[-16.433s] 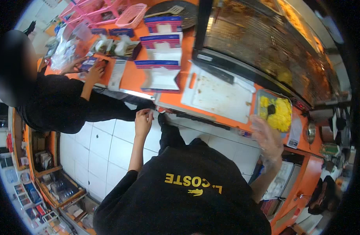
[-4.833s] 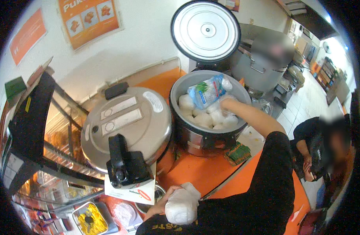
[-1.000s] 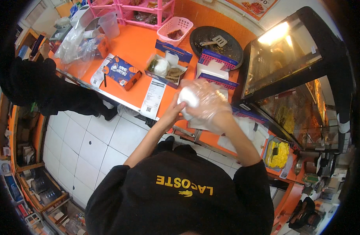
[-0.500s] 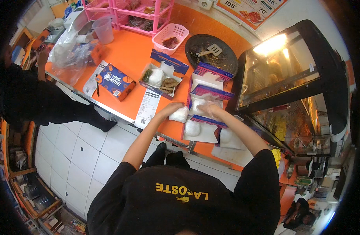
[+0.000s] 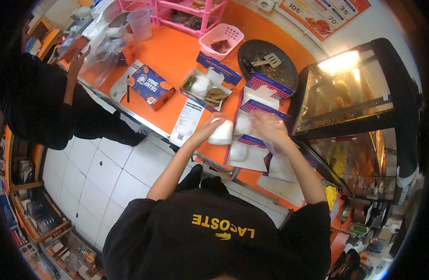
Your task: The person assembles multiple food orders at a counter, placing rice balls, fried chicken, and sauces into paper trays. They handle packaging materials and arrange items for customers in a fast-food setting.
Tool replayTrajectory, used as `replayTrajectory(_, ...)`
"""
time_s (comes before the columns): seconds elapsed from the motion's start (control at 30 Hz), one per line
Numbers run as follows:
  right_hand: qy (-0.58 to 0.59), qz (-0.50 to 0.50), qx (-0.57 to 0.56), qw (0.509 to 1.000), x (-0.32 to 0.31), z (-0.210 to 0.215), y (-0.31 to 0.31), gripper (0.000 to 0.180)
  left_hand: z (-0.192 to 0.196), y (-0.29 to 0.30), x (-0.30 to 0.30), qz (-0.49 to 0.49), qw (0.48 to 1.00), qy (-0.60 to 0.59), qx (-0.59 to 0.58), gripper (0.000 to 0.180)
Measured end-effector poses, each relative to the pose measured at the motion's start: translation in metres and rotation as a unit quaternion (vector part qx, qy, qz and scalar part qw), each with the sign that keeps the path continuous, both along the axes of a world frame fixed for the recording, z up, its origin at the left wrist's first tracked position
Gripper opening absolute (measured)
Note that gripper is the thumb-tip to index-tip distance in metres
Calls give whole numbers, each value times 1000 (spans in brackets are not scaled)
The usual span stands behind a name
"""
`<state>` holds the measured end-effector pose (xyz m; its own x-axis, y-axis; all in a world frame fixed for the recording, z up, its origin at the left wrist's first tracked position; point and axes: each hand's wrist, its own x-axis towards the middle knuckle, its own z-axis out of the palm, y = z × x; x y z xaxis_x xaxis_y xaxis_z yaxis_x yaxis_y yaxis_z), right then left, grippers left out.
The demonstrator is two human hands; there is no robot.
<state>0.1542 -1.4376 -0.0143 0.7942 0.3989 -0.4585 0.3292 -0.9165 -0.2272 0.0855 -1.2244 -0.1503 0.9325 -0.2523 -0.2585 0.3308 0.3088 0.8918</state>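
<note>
My left hand (image 5: 209,128) grips a white, rounded rice pack (image 5: 221,133) at the counter's front edge. To its right, my right hand (image 5: 269,127), in a clear plastic glove and slightly blurred, hovers with fingers apart over an open blue-and-pink box. A white rice portion (image 5: 243,124) lies in that box, beside the fingertips. In the nearer open box is another white rice portion (image 5: 238,151). Behind stands an open box (image 5: 261,95) with a white inside. Left of these, a filled box (image 5: 188,95) holds rice, brown fried pieces and something green.
A receipt (image 5: 187,120) and a closed blue-and-orange box (image 5: 151,87) lie to the left. Farther back are a pink basket (image 5: 205,39) and a dark round pan (image 5: 251,51) with a spatula (image 5: 272,60). A lit glass food warmer (image 5: 345,102) bounds the right. Another person (image 5: 46,102) works at left.
My left hand has tilted and lifted the rice pack a little. My right hand has drawn back from the rice in the middle box. The view has shifted, and the other person's hands have moved.
</note>
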Motion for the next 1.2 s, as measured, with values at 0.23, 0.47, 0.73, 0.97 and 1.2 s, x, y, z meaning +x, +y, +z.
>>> replayTrajectory(0.23,182,-173,464,850,-19,32,13,40,114,-53,-9,192,915,-314,163,56)
replayTrajectory(0.47,-20,-155,376,913,83,1,-6,47,84,-29,-68,155,953,-213,152,55)
replayTrajectory(0.73,71,-88,110,987,154,-109,-25,49,-2,3,-138,140,982,-46,116,48)
replayTrajectory(0.97,-125,189,-157,961,168,-148,-86,34,6,-9,-115,-21,969,-111,218,44)
replayTrajectory(1.2,53,-255,342,903,-40,59,-135,22,-57,-69,-67,-26,896,-167,411,62)
